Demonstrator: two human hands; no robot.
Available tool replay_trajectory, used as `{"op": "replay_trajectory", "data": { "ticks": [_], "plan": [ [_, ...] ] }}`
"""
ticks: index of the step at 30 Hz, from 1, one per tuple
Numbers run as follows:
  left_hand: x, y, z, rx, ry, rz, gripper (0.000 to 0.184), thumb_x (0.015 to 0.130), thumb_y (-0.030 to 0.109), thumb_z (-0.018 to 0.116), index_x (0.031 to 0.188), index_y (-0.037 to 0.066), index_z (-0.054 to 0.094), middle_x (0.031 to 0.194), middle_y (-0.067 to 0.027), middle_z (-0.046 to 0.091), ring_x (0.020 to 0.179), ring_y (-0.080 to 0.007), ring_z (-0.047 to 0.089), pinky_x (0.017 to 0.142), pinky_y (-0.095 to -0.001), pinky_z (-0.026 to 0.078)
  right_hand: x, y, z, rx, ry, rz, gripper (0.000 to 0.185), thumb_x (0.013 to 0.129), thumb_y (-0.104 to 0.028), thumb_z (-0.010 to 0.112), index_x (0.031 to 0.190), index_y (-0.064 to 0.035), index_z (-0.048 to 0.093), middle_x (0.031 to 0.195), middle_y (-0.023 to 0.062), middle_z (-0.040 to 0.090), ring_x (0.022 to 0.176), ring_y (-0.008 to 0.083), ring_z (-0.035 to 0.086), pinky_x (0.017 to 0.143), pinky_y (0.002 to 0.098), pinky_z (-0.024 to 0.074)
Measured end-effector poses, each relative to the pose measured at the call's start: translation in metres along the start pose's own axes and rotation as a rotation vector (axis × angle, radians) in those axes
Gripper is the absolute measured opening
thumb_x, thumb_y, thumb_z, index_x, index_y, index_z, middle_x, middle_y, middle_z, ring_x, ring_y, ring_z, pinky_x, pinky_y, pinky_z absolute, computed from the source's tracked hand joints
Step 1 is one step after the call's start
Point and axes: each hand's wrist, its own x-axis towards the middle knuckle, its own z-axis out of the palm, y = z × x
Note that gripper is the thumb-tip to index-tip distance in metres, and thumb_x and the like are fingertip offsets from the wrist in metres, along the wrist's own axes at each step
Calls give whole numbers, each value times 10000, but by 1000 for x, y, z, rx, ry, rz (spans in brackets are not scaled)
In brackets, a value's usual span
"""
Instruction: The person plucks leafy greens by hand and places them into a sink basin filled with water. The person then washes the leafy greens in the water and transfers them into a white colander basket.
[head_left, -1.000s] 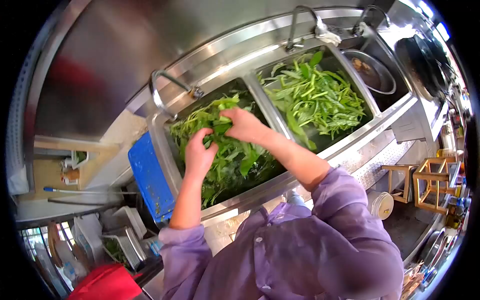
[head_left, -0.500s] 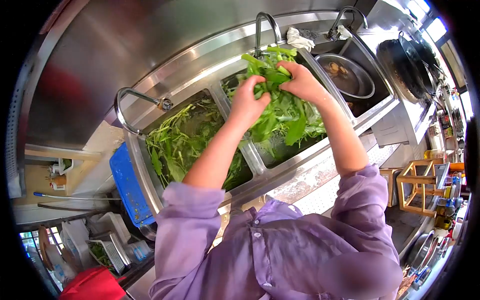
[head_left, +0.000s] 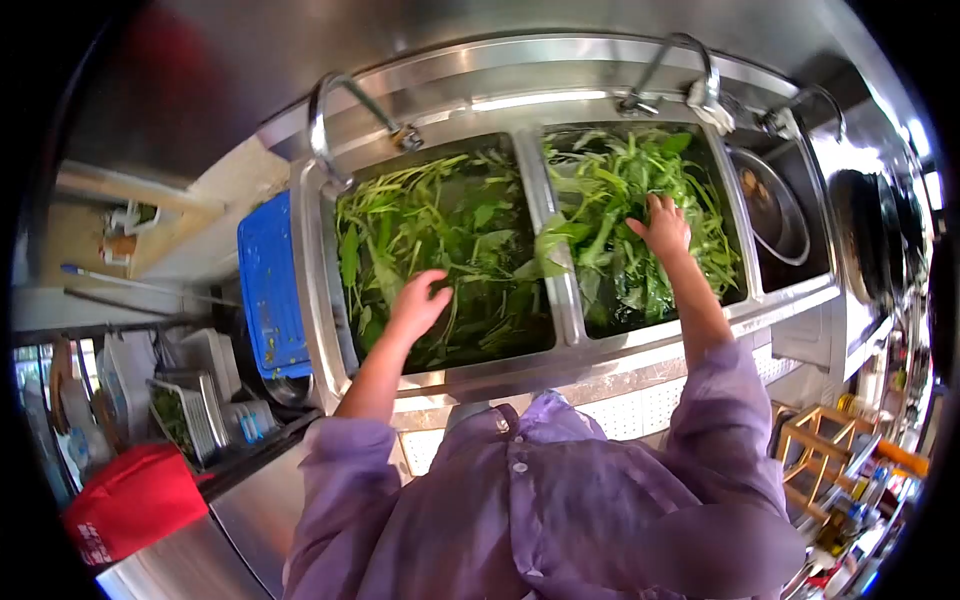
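Observation:
Leafy green vegetables [head_left: 430, 220] float in water in the left basin of a steel sink [head_left: 558, 300]. My left hand [head_left: 420, 305] hovers over their lower part, fingers apart and holding nothing. In the middle basin lies a denser heap of greens [head_left: 615, 180], some leaves draped over the divider toward the left basin. My right hand [head_left: 664, 228] rests on that heap with its fingers spread, no stems gripped.
Three curved faucets line the back, the left one [head_left: 318, 125] nearest the left basin. A metal bowl [head_left: 785, 215] sits in the right basin. Beside the sink's left end is a blue board [head_left: 270, 285]. A red bag [head_left: 140, 500] and wooden stools [head_left: 815, 445] are lower down.
Both hands have let go of the bunch held over the middle basin. My left hand has moved back over the left basin, and my right hand is on the middle heap. The view has shifted.

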Motion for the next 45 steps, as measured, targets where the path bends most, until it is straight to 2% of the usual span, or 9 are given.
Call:
{"op": "replay_trajectory", "data": {
  "ticks": [5, 15, 22, 26, 31, 38, 40, 43, 45],
  "plan": [
    [-51, -122, -37, -82, 116, -163, 276, 752, 183, 602, 973, 22, 562, 872, -130, 610, 763, -206, 606, 678, -290, 471, -41, -94, 29, 343, 164, -534, 732, 678, -458, 630, 1276, -168, 322, 1218, 175, 411, 1117, 364, 385, 915, 428, 342],
    [-60, -149, -55, -253, 84, -199, 243, 768, 158, 594, 955, 6, 566, 832, -110, 608, 753, -170, 587, 672, -267, 465, -71, -51, 43, 252, 12, -403, 265, 708, -142, 614, 958, -95, 542, 898, 121, 574, 821, 286, 564, 660, 373, 457],
    [-51, -137, -51, 17, -31, -273, 342, 716, 277, 631, 985, 76, 569, 935, -114, 587, 825, -220, 570, 712, -316, 455, -18, 25, 1, 25, -27, 587, 575, 737, -184, 601, 1257, -168, 354, 1234, 103, 440, 937, 284, 547, 763, 376, 461],
    [-57, -101, -44, 648, -156, -262, 518, 670, 430, 622, 1044, 82, 536, 1114, -125, 506, 937, -268, 527, 766, -390, 435, -40, -84, -40, -228, 207, 211, 553, 748, -311, 600, 1216, -145, 357, 1105, 82, 493, 972, 232, 508, 793, 344, 446],
    [-43, -109, -10, 415, -509, -522, 994, 523, 636, 643, 1266, 69, 304, 1222, -250, 374, 1115, -355, 417, 891, -403, 385, -112, -231, 39, -14, -651, -297, 985, 611, -672, 554, 1319, -79, 213, 1309, 212, 296, 975, 364, 523, 699, 389, 488],
    [-7, -122, 26, 279, -434, -534, 358, 673, 158, 619, 998, 25, 548, 1001, -185, 566, 917, -325, 560, 748, -394, 462, -115, -281, 155, -76, -972, -332, 502, 674, -487, 635, 997, -103, 613, 1058, 107, 574, 918, 271, 572, 713, 355, 496],
    [1, -108, 4, 276, -375, -491, 251, 691, 132, 581, 927, 45, 586, 921, -177, 595, 893, -324, 568, 721, -401, 459, -87, -281, 118, -509, -750, -1117, 243, 752, -349, 603, 774, -115, 662, 854, 32, 637, 824, 186, 600, 638, 326, 503],
    [17, -90, -41, 222, -177, -256, 292, 660, 151, 653, 922, 49, 574, 884, -162, 596, 802, -303, 582, 708, -383, 461, -45, -286, 41, 634, -813, -25, 231, 779, -248, 570, 773, -20, 613, 652, 138, 603, 579, 194, 607, 529, 324, 508],
    [39, -73, -66, 326, -151, -195, 352, 665, 175, 658, 980, 60, 554, 988, -154, 572, 867, -280, 569, 724, -368, 461, -16, -296, 11, 473, -524, -258, 392, 730, -353, 599, 858, 16, 565, 785, 206, 601, 691, 281, 613, 629, 369, 510]
  ]
}}
